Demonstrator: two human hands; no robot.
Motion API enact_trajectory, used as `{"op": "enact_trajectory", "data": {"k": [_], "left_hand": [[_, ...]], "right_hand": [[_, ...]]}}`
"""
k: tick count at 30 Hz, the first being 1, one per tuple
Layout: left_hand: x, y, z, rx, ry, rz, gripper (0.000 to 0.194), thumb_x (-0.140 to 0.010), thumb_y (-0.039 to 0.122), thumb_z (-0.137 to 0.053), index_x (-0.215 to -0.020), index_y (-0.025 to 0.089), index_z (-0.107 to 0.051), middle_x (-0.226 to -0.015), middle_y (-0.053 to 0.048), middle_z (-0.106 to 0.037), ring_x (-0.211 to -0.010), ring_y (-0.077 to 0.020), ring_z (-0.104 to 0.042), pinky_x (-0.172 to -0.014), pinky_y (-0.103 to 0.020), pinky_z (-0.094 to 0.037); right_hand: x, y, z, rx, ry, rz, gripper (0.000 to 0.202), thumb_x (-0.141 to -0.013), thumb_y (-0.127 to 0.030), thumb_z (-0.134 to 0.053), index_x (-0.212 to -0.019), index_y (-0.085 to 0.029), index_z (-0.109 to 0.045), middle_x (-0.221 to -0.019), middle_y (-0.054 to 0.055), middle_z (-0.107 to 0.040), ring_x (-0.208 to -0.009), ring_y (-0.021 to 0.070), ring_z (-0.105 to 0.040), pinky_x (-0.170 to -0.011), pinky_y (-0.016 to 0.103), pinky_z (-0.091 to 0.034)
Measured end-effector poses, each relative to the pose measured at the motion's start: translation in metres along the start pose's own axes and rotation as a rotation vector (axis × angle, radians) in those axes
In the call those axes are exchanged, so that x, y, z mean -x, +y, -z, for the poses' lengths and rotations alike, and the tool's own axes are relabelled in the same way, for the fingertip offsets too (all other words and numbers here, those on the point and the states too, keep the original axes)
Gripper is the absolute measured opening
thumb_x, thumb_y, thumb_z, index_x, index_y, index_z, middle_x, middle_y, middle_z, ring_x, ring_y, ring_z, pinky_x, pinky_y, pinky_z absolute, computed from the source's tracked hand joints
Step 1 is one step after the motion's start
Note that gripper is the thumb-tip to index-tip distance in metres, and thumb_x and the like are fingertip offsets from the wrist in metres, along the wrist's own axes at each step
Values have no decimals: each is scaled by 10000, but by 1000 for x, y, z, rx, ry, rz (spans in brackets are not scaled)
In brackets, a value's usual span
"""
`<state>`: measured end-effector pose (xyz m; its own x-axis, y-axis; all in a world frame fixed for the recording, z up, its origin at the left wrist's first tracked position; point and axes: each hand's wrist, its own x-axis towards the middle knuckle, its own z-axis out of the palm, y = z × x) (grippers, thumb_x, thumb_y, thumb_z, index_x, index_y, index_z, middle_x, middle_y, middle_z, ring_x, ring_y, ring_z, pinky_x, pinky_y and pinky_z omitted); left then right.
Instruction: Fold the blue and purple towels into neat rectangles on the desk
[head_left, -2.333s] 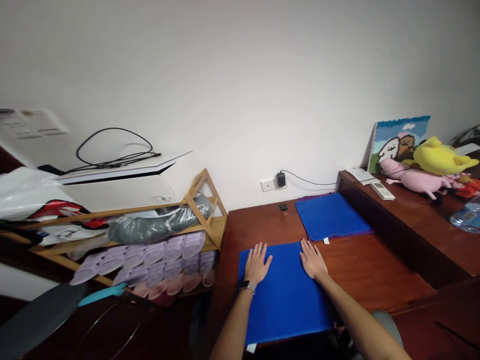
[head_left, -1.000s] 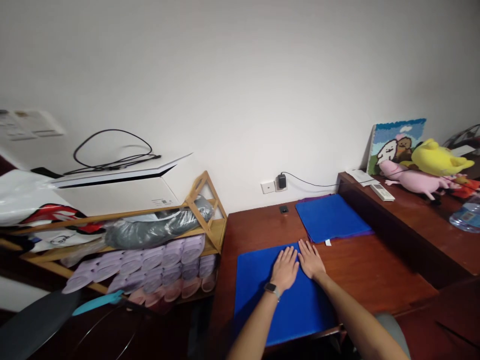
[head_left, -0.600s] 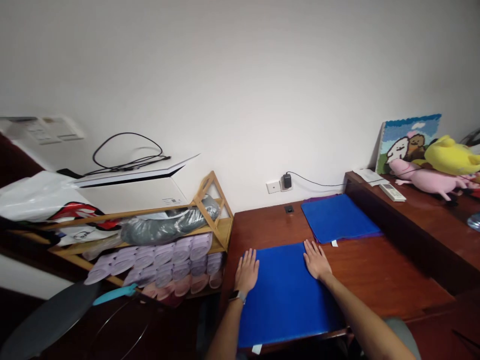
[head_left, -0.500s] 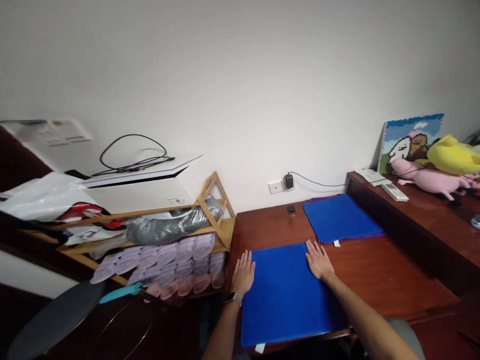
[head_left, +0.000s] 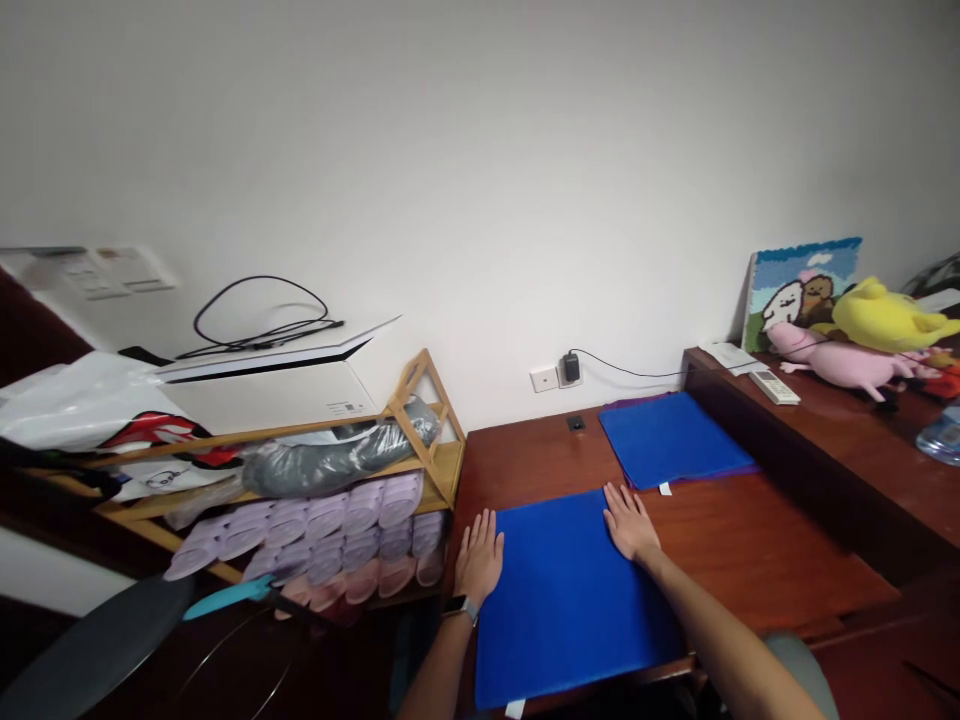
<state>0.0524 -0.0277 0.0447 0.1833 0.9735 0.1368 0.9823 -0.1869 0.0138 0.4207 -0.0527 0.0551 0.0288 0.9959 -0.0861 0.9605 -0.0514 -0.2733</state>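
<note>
A blue cloth [head_left: 574,600] lies flat and square on the reddish-brown desk [head_left: 525,455], with a white tag at its front edge. My left hand [head_left: 478,558], a watch on its wrist, rests palm down at the cloth's left edge, fingers stretched. Palm down too, my right hand [head_left: 630,522] lies on the cloth's upper right corner with its fingers spread. Neither hand grips anything. Behind and to the right is a second blue cloth [head_left: 675,440], lying over purple fabric, its white tag facing me.
To the left stands a wooden rack [head_left: 442,470] with lilac and pink slippers [head_left: 364,505], a wrapped grey bundle and a white box [head_left: 270,400]. The raised shelf at right bears a remote [head_left: 775,387], plush toys [head_left: 840,362], a picture and a bottle [head_left: 941,435].
The view has shifted slightly, moving most things a little to the left in the picture. Both hands keep their places on the front cloth, and the cloths look the same.
</note>
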Motion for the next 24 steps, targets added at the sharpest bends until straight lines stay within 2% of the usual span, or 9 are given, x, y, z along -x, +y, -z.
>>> {"op": "enact_trajectory", "data": {"k": [3,6,10,12,13,14,16,22,24], "left_hand": [[-6,29,11,8,81,-70,612,-1070,370,-226,-1654,194,-272,-1661,-90,-399,-1560,-261,-320,-1292,-508,-239],[-16,93,18,91,96,-229,606,-1085,387,-205,-1664,206,-228,-1682,-70,-361,-1577,-242,-277,-1300,-490,-234],[-26,194,8,238,-8,-387,611,-1093,426,-154,-1663,218,-228,-1686,-62,-352,-1576,-217,-275,-1297,-475,-253],[-27,222,1,279,-52,-407,622,-1092,445,-128,-1659,218,-246,-1692,-57,-339,-1580,-208,-263,-1303,-468,-240],[-28,227,-2,286,-69,-407,629,-1091,460,-124,-1658,219,-249,-1695,-53,-332,-1583,-205,-252,-1307,-466,-229],[-28,225,-3,283,-81,-400,637,-1089,479,-126,-1658,220,-250,-1697,-50,-327,-1586,-206,-244,-1310,-467,-220],[-29,203,-3,259,-95,-374,659,-1084,522,-138,-1656,220,-258,-1700,-46,-320,-1589,-214,-235,-1312,-475,-208],[-26,67,3,119,-56,-132,675,-1081,539,-161,-1644,194,-302,-1689,-95,-337,-1577,-255,-276,-1286,-500,-243],[-23,35,2,93,-46,-80,663,-1083,524,-175,-1646,194,-293,-1686,-102,-342,-1573,-261,-284,-1277,-508,-257]], "right_hand": [[0,-1,2,-11,-1,6,662,-1049,-440,-141,-1674,-223,-174,-1740,-44,-154,-1616,218,-79,-1301,429,-33],[1,-1,3,-22,2,10,659,-1051,-437,-141,-1674,-224,-174,-1742,-34,-156,-1616,216,-77,-1300,425,-44],[1,1,5,4,-6,24,656,-1050,-421,-138,-1671,-212,-179,-1744,-21,-147,-1617,225,-67,-1300,425,-56],[1,1,5,23,-12,43,649,-1048,-402,-152,-1668,-216,-197,-1743,-23,-142,-1617,230,-55,-1299,434,-57],[0,1,5,24,-9,49,647,-1048,-400,-151,-1667,-220,-200,-1742,-27,-142,-1617,229,-51,-1300,434,-58],[0,1,5,19,-7,47,646,-1049,-403,-147,-1668,-224,-196,-1741,-31,-146,-1617,226,-53,-1300,432,-57],[0,1,6,-3,0,29,650,-1053,-419,-131,-1671,-223,-176,-1739,-36,-154,-1617,218,-65,-1302,426,-59],[1,-1,7,-18,2,0,654,-1057,-429,-128,-1674,-215,-165,-1741,-38,-155,-1615,212,-80,-1302,414,-40],[2,-1,7,-14,-4,-3,655,-1056,-424,-131,-1674,-209,-164,-1741,-43,-150,-1616,214,-77,-1302,415,-42]]}}
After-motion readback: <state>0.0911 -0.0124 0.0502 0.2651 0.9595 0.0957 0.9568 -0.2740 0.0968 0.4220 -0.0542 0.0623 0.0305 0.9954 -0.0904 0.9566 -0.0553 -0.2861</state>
